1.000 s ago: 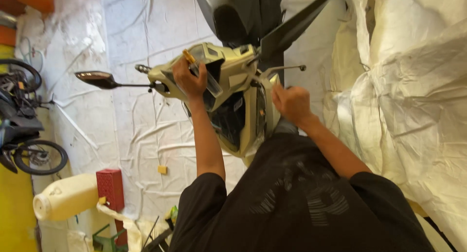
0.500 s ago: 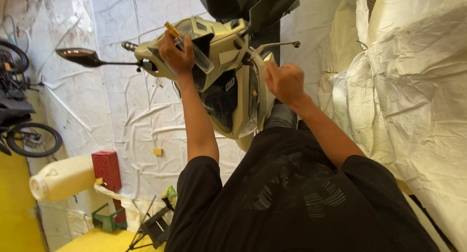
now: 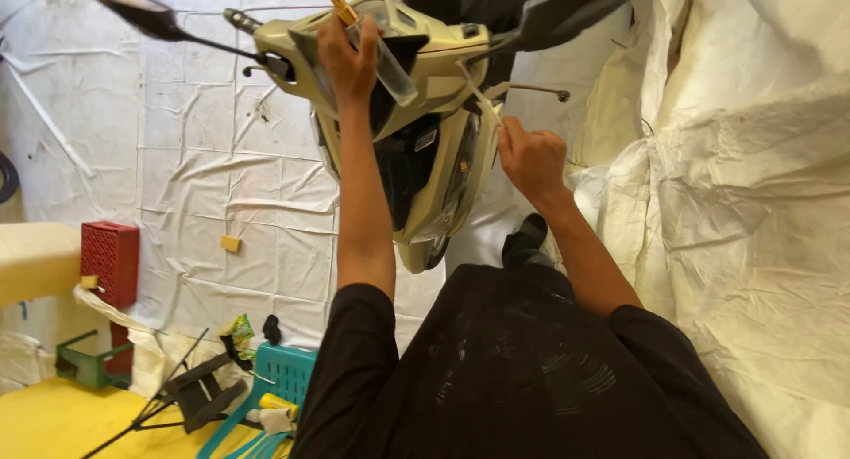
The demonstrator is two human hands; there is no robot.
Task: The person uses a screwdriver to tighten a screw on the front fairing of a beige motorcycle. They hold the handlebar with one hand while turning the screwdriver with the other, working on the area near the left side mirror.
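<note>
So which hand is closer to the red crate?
Left. The left hand is up on the scooter, on the red crate's side; the right hand is farther across.

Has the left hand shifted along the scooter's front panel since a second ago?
No. The left hand keeps gripping the clear tube at the same spot on the cream scooter front, beside the mirror stalk; only the camera view moved.

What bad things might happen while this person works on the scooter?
The left hand grips a clear tube over the scooter; if it tips, whatever is inside may drip onto the cream panels. The right hand pinches a thin white strip close to the brake lever; a slip might knock knuckles against it. The white sheet on the floor is wrinkled, so a foot may catch.
</note>
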